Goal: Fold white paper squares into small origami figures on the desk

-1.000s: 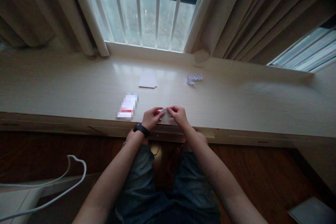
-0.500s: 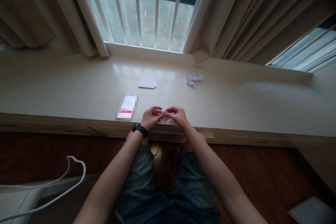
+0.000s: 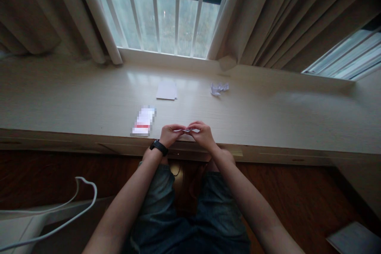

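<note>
A small folded piece of white paper (image 3: 187,130) is pinched between my two hands, just above the front edge of the pale ledge (image 3: 268,119). My left hand (image 3: 170,135), with a black watch on its wrist, grips the paper's left side. On the other side, my right hand (image 3: 203,135) holds it between thumb and fingers. The paper is seen almost edge-on, and my fingers cover most of it. Left of my hands lies a pixelated rectangle with a red band (image 3: 143,121), its kind hidden by the blur.
Farther back on the ledge lies a stack of white paper sheets (image 3: 166,90). Right of it are folded white paper pieces (image 3: 219,89). Curtains (image 3: 262,16) flank the barred window behind. A white cable (image 3: 94,190) loops at lower left.
The paper has tilted from showing its diamond-shaped face to nearly edge-on. My fingers have shifted around it, with both hands staying in the same place.
</note>
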`<state>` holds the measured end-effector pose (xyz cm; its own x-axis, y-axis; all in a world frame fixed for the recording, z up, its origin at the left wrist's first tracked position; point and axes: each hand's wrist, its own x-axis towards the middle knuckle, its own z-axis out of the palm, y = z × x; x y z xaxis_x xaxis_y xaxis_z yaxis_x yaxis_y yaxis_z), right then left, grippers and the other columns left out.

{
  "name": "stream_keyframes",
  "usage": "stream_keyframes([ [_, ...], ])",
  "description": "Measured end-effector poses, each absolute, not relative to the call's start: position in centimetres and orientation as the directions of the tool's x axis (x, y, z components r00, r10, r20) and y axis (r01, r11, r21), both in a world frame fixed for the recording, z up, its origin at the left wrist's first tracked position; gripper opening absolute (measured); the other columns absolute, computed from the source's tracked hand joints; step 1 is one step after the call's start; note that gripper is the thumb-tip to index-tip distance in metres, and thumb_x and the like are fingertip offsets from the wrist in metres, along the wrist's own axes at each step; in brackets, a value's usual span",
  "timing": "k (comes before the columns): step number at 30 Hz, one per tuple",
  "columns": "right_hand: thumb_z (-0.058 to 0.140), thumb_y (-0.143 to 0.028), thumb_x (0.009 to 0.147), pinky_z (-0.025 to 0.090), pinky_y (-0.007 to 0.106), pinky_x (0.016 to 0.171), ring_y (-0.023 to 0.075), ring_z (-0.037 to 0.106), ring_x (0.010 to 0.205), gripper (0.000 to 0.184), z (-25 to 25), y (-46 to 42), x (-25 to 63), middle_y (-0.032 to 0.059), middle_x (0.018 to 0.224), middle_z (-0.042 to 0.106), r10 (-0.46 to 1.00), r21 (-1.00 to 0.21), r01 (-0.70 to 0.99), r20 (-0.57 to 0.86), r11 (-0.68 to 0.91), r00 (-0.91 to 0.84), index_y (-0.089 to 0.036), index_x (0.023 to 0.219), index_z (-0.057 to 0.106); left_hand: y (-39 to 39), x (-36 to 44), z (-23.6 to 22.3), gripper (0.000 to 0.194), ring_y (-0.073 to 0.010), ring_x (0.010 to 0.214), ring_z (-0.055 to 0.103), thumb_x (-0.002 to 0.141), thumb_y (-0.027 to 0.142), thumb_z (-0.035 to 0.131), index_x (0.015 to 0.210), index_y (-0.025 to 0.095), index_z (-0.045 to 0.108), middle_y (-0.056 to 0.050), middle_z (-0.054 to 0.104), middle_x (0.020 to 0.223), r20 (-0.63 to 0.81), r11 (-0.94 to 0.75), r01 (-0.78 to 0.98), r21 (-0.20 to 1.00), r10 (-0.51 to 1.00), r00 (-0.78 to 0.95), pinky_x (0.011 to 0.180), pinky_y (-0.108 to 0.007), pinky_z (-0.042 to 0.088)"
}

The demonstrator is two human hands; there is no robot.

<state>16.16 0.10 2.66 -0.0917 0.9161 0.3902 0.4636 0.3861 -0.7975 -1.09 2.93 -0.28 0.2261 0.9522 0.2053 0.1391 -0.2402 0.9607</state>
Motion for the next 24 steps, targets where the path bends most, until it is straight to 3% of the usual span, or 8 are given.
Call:
stream_keyframes([
  [8,0.074,-0.025,0.074,0.049,0.032,0.08,0.0187,0.063,0.084,0.013,3.0,-0.4,15.9,0.0026,0.088,0.071,0.883,-0.732,0.53,0.464,0.429,-0.073,-0.027,0.087,0.075,2.9,-0.9,-0.2,0.02,-0.0213,0.084,0.069,0.069,0.034,0.073,0.08,0.017,0.075,-0.007,0.074,0.088,0.241,-0.257,0.046,0.965,0.944,0.224,0.082,-0.035,0.054],
  [14,0.072,-0.028,0.077,0.049,0.032,0.082,0.0183,0.063,0.084,0.006,2.9,-0.3,16.1,0.0013,0.087,0.072,0.879,-0.73,0.518,0.468,0.445,-0.095,-0.028,0.082,0.075,2.8,-0.9,0.0,0.025,-0.0215,0.081,0.069,0.069,0.038,0.074,0.082,0.017,0.075,-0.008,0.074,0.086,0.215,-0.238,0.069,0.969,0.946,0.243,0.078,-0.033,0.055],
  [20,0.071,-0.029,0.074,0.048,0.034,0.081,0.0198,0.062,0.083,0.006,3.2,-0.1,15.8,0.0039,0.082,0.071,0.928,-0.8,0.495,0.37,0.339,-0.038,-0.024,0.073,0.073,2.5,-1.0,0.2,0.033,-0.0224,0.078,0.069,0.069,0.046,0.073,0.083,0.017,0.076,-0.007,0.074,0.083,0.162,-0.215,0.177,0.96,0.948,0.275,0.073,-0.031,0.054],
  [24,0.075,-0.039,0.065,0.048,0.031,0.066,0.0178,0.06,0.066,0.022,2.8,0.7,15.6,0.0035,0.067,0.066,0.981,-0.928,0.337,0.186,0.16,0.048,-0.019,0.061,0.067,2.5,-1.3,0.5,0.036,-0.0205,0.075,0.068,0.072,0.05,0.069,0.083,0.016,0.076,-0.006,0.074,0.08,0.129,-0.226,0.249,0.942,0.927,0.352,0.067,-0.026,0.051],
])
